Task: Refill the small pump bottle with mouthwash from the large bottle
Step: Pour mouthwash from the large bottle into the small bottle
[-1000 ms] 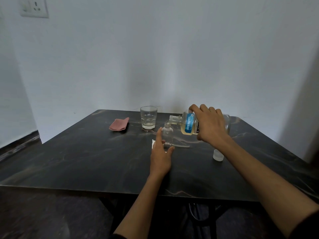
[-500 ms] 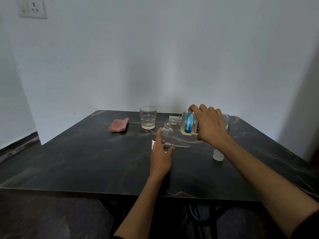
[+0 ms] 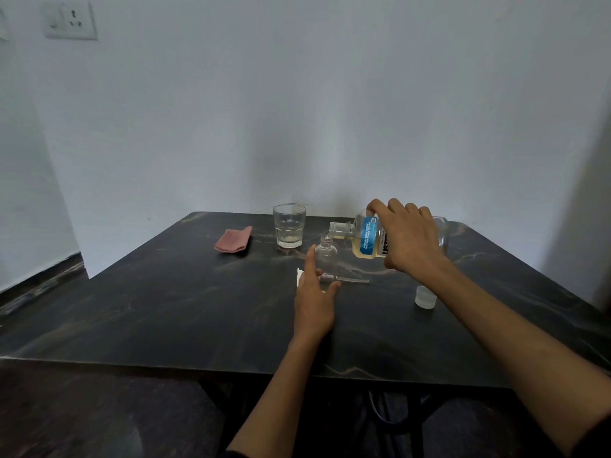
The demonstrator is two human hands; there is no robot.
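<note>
- compared with the frames a moment earlier, almost nothing has shifted: the large bottle (image 3: 367, 238) stays tipped nearly onto its side, its open neck just above and touching close to the mouth of the small pump bottle (image 3: 326, 261).
- the right hand (image 3: 408, 238) still grips the large bottle from above, fingers curled over its top and the blue label showing to the left of them.
- the left hand (image 3: 315, 297) keeps steadying the small pump bottle low down, forefinger up one side and thumb against the other, so it holds the bottle rather than lying loose.
- the small pump bottle stands upright on the dark surface (image 3: 165, 309), near its middle, and looks close to empty; no stream or rising level can be made out.
- yellowish mouthwash pools along the lower side of the tilted bottle, near the neck but apparently not running freely yet.
- judgement: the pour is at its start or very slow, so the refill is barely under way; a touch more tilt seems needed, with the narrow mouth making a spill likely if it comes fast.
- a clear tube (image 3: 352, 280) lies on the surface just behind the small bottle, with something white (image 3: 300, 275) behind the left hand, too hidden to identify.
- a small cap (image 3: 425, 297) sits apart to the right; a glass (image 3: 289, 225) and a pink cloth (image 3: 233, 239) are further back.
</note>
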